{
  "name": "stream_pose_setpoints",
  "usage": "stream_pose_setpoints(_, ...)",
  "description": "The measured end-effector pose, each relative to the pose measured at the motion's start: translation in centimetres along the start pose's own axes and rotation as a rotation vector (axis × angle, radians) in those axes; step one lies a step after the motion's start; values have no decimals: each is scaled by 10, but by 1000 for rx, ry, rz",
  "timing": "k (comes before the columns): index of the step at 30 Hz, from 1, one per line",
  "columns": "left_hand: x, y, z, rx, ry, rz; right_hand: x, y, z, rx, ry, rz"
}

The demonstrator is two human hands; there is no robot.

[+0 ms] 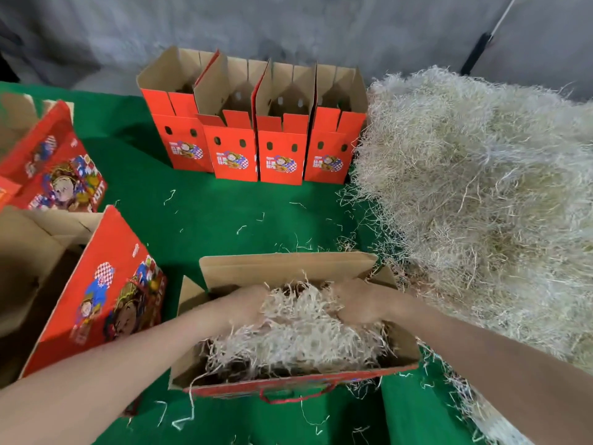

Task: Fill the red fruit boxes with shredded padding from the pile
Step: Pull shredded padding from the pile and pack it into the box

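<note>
Padding [298,319], pale crinkled shreds, lies in the open cardboard box [288,268] at 6 o'clock. Left hand [247,305] and right hand [359,303] sink into it, fingers hidden, so the grasp cannot be told. Pile [481,187] is at 3 o'clock. Side box [57,175] at 9 o'clock reads "UIT".

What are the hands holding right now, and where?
Left hand and right hand are buried in shredded padding inside the box; a grip cannot be told.

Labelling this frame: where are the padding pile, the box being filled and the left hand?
Padding pile [481,194]: head view, middle of the heap.
Box being filled [288,266]: head view, far inner flap.
Left hand [247,305]: head view, back of the hand.
</note>
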State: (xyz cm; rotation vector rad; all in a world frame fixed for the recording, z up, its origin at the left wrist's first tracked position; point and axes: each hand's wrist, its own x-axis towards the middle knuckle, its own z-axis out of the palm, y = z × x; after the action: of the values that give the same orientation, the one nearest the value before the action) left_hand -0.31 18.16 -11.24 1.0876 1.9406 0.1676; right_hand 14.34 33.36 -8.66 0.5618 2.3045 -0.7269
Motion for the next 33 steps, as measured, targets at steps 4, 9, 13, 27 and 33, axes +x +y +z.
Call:
stream_pose_setpoints(4, 21, -12, 9, 237, -112, -64, 24, 6, 8, -224, -67, 68)
stream_pose_setpoints(9, 53, 13, 24, 293, -216, -70, 74, -16, 25, -435, -249, 2)
stream_pose_setpoints(13, 68, -10, 42, 255, -443, -250, 100, -9, 42, -554, -418, 92)
stream_pose_setpoints(27, 26, -17, 3, 67, -457, -15, 95, -4, 49, -638, -375, -64)
stream_pose_setpoints(33, -18, -9, -47, 168, -617, 167, 80, -21, 45, -898, -280, -27)
